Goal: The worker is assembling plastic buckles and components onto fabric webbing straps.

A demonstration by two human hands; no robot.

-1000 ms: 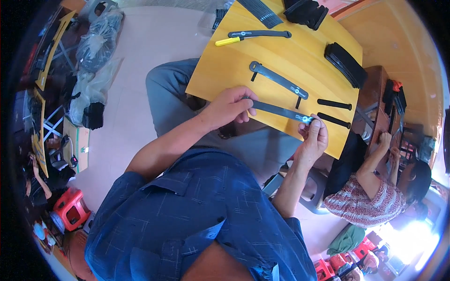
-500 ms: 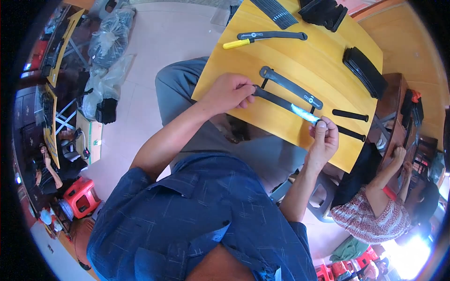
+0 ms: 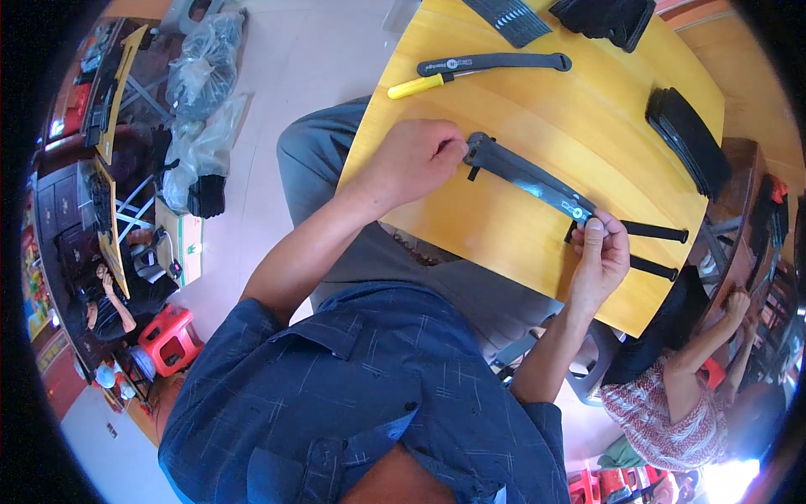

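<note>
Over the yellow table (image 3: 537,109), a dark strap with a pale printed mark (image 3: 533,186) is stretched between my hands. My left hand (image 3: 420,162) is closed at the strap's slotted end, fingertips tucked out of sight. At the other end, my right hand (image 3: 600,252) pinches the strap between thumb and fingers. Another dark strap seems to lie just under it, its edge barely showing. To the right of my right hand are two narrow black straps (image 3: 651,231), partly hidden. Farther back, a yellow-handled tool with a thin metal shaft (image 3: 416,86) rests beside a printed strap (image 3: 495,63).
Stacks of black straps sit at the far edge (image 3: 508,18), the far right corner (image 3: 600,21) and the right side (image 3: 684,139). A person in a patterned top (image 3: 672,403) works at right. Filled plastic bags (image 3: 206,71) and a red stool (image 3: 170,340) stand on the left.
The held strap has moved back and now lies over the strap on the table. My right hand has shifted right; my left hand has turned, knuckles up. The view has shifted slightly.
</note>
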